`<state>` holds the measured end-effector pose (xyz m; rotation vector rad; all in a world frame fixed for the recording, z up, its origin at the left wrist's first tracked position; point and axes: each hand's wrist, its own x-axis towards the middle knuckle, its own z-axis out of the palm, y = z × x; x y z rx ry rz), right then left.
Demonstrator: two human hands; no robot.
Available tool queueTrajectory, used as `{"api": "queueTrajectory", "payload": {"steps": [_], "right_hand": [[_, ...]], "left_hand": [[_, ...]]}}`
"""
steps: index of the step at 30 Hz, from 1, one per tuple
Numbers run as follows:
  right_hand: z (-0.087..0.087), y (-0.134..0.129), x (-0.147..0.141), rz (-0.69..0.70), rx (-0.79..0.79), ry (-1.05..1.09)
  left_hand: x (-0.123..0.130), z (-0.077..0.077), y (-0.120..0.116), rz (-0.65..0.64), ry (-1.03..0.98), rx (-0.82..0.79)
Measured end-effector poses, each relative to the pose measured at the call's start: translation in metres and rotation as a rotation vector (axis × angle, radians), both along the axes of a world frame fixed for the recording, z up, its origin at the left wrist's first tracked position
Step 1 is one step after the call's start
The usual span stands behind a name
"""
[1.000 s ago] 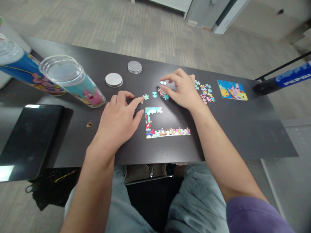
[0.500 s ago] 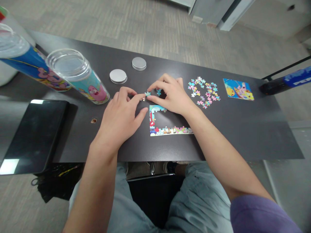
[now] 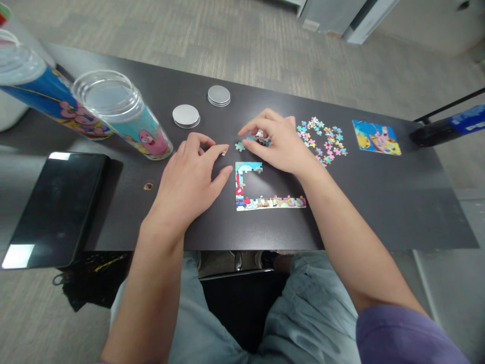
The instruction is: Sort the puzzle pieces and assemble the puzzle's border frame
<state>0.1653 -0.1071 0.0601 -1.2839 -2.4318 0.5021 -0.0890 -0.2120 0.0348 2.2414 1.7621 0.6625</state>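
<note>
A partly assembled jigsaw puzzle lies on the dark table, joined along its left side, lower edge and part of the top. My left hand rests just left of it, thumb spread away from the index finger. A small loose puzzle piece sits at the left index fingertip, mostly covered. Above the puzzle, my right hand arches over several loose pieces, its thumb and index finger apart. A teal puzzle piece lies by the right thumb tip. Whether the right hand's hidden fingers touch any pieces, I cannot tell.
Right of my right hand is a pile of loose pieces; a picture card lies beyond. Two silver lids are at the back. A clear-topped canister, a larger one, and a black tablet stand left. A dark bottle is far right.
My right hand has shifted slightly right and up, away from my left fingertips, uncovering the puzzle's lower right end. More pieces show under it. The left hand has stayed nearly still.
</note>
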Motion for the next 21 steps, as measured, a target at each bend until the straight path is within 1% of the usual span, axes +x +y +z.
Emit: {"api": "queueTrajectory", "payload": {"steps": [5,14,21], "right_hand": [[-0.0047,-0.0005,-0.0048,-0.012,0.031,-0.011],[0.0005,-0.0010,-0.0035,0.021,-0.062,0.025],[0.0000,0.0015,-0.0029,0.076,-0.146,0.117]], "left_hand": [[0.0003,0.0001,-0.0003,0.006,-0.009,-0.007],[-0.0072,0.0026,0.0047,-0.042,-0.002,-0.060],[-0.0017,0.0041,0.0003,-0.002,-0.028,-0.032]]}}
